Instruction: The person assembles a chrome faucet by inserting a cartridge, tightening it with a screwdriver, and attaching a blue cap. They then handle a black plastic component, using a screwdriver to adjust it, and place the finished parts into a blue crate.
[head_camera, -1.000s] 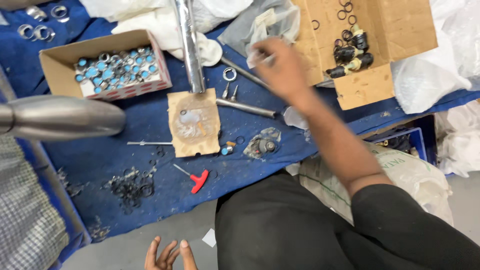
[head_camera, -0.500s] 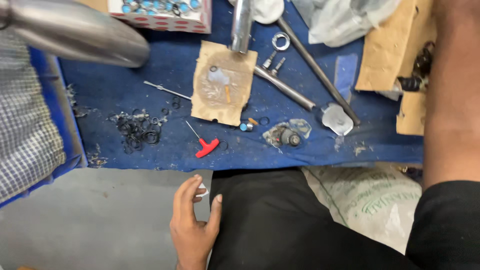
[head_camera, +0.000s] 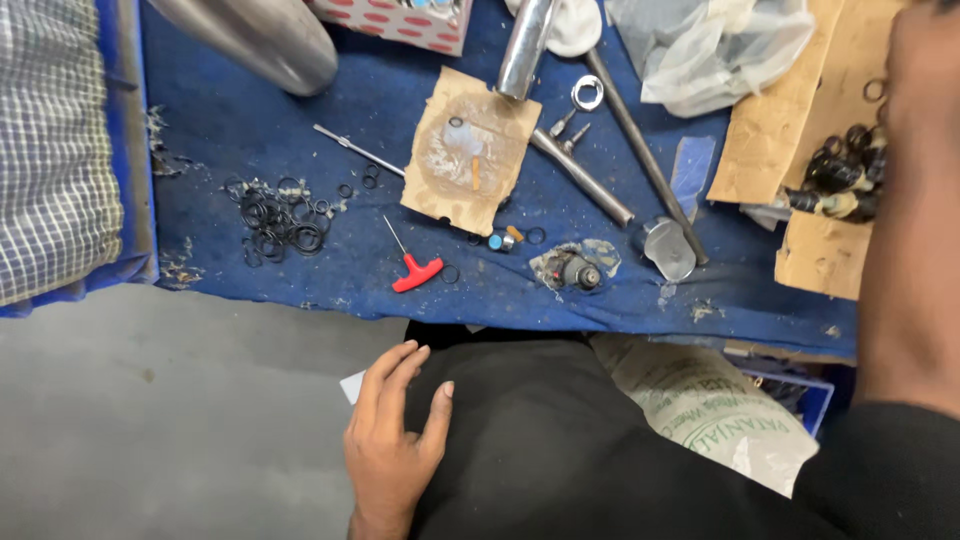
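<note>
Below the desk's (head_camera: 300, 180) near edge, I rest my left hand (head_camera: 392, 440) open on my lap. My right hand (head_camera: 925, 90) reaches over black rings (head_camera: 845, 170) at the far right corner; its grip I cannot tell.

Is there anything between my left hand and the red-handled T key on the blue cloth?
Nothing visible blocks it. The left hand rests flat on the dark-clothed lap, below the cloth edge. The red-handled T key lies above it on the blue cloth with bare cloth around it; only a small black ring sits beside the handle.
</note>
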